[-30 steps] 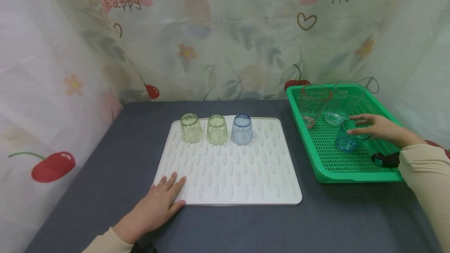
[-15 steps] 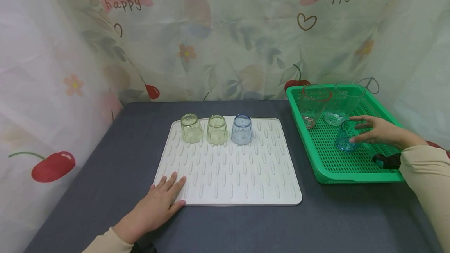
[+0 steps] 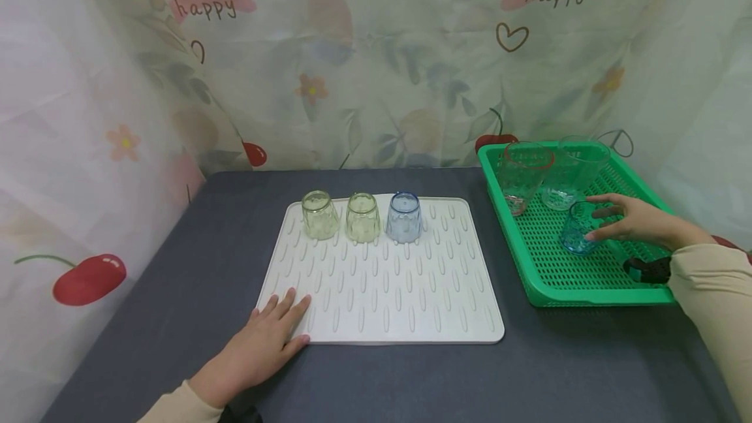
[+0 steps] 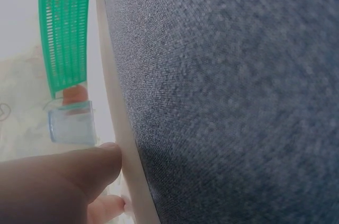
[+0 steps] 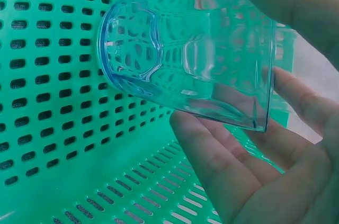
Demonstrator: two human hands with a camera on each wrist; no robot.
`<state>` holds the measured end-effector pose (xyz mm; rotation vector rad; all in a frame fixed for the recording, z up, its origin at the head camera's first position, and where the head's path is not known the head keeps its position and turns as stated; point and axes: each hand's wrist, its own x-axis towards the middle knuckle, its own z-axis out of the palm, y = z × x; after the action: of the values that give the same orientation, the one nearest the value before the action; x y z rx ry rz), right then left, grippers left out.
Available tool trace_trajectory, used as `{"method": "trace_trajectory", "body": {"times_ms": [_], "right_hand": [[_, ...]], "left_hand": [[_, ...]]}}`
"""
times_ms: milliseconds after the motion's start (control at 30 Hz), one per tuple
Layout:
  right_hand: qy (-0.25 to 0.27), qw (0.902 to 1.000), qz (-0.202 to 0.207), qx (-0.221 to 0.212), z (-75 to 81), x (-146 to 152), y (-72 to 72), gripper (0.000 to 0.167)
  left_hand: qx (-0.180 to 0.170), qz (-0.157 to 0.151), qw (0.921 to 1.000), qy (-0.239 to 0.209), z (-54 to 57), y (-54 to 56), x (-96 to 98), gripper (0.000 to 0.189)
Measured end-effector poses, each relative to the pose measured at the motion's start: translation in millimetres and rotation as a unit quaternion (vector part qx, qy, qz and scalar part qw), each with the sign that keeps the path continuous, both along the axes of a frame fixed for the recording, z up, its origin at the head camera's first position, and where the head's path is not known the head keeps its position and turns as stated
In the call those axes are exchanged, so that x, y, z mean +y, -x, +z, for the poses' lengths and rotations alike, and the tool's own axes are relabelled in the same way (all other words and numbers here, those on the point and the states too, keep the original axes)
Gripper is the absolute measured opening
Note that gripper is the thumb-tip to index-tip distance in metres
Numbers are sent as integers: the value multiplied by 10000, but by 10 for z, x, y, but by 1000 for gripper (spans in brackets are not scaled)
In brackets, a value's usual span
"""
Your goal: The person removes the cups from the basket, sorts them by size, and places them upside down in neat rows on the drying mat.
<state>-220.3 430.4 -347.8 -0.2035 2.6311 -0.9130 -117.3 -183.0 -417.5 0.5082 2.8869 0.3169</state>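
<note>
In the right-hand basket stands a small clear blue drinking glass point(image 3: 578, 230), mouth up. My right hand point(image 3: 637, 219) has its thumb on one side of this glass and its fingers curled round the other; the right wrist view shows the blue glass point(image 5: 185, 49) between them near the rim. My left hand point(image 3: 258, 348) lies with straight, spread fingers on the front left corner of the white draining mat point(image 3: 399, 292). Upside down along the mat's back edge are two pale green glasses point(image 3: 320, 215) and a blue glass point(image 3: 404, 217).
The green plastic basket point(image 3: 531, 279) has raised, slotted walls. Behind the held glass stand two taller tumblers, one with a red rim point(image 3: 523, 178) and one clear point(image 3: 572, 175). Dark grey cloth point(image 3: 411, 377) covers the table. Printed curtains point(image 3: 376, 70) enclose the back and sides.
My right hand's thumb has moved slightly down the side of the blue glass, and the fingers have curled round it. The left hand and the glasses on the mat look unmoved.
</note>
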Motion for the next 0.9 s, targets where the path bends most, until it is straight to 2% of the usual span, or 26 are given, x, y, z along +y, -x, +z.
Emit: {"method": "trace_trajectory", "body": {"times_ms": [367,667,900], "right_hand": [[-167,9996,-162,151,30,-70,-13,86],[-529,9968,-317,506,98,-200,-51,90],[-348,9953,-532,735,203,-265,-88,90]], "left_hand": [[5,-5,10000,0,-9,4,-5,63],[-63,-30,9999,80,-6,30,-26,63],[46,35,10000,-52,149,98,-52,55]]}}
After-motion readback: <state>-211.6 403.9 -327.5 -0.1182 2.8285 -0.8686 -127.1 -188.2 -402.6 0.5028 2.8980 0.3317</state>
